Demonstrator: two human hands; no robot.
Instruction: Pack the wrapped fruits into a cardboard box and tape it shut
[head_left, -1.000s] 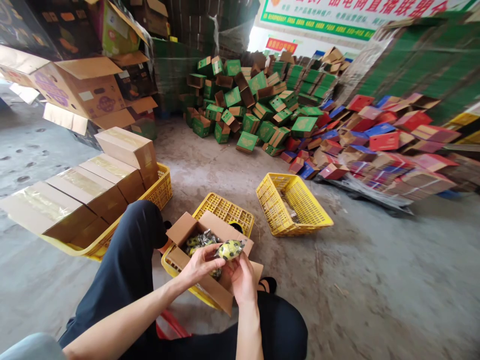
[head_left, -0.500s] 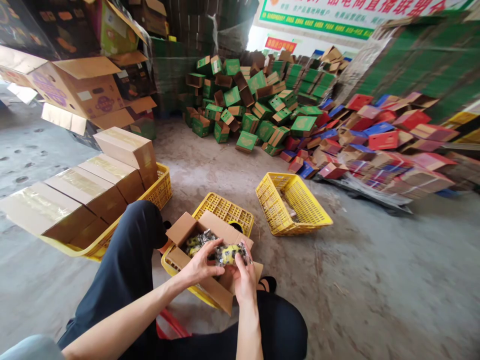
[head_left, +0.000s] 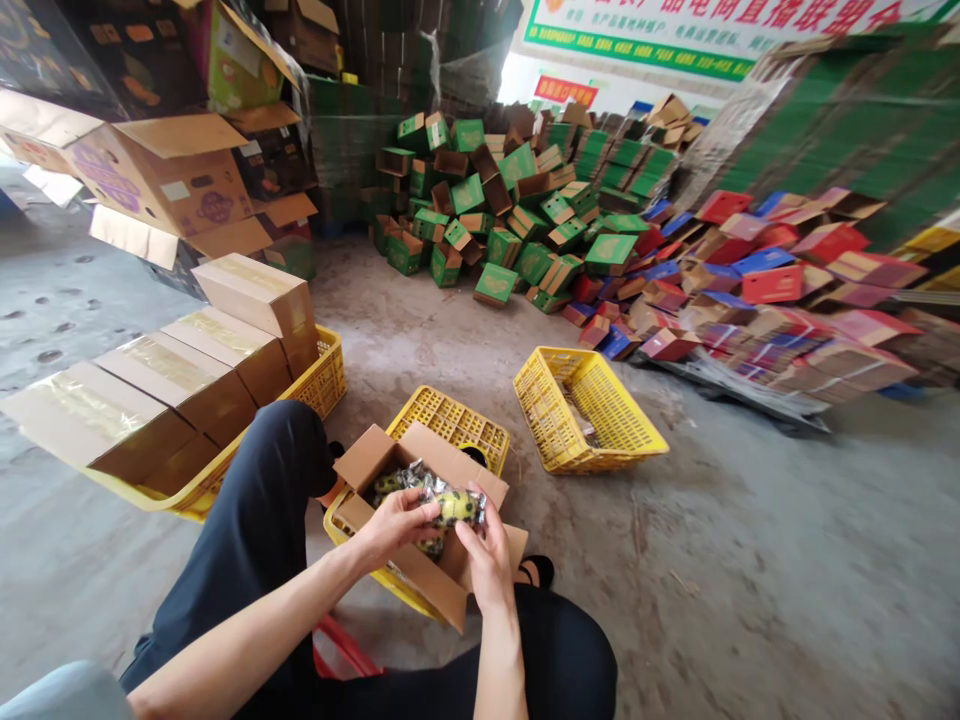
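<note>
I hold a small yellow-green packet in shiny clear wrap (head_left: 454,505) over an open cardboard box (head_left: 420,575). My left hand (head_left: 390,528) pinches its left end. My right hand (head_left: 487,555) grips its right end. Both hands are closed on it. More wrapped packets (head_left: 396,481) lie inside the box. The box rests on a yellow plastic crate (head_left: 454,423) between my knees.
A second yellow crate (head_left: 592,412) lies tilted on the concrete floor to the right. A long yellow crate (head_left: 326,375) at left carries several taped brown cartons (head_left: 187,370). Heaps of green boxes (head_left: 510,200) and red and blue boxes (head_left: 757,280) fill the back.
The packet has dropped from chest height toward the box and been turned in my fingers. My hands stay on its two ends.
</note>
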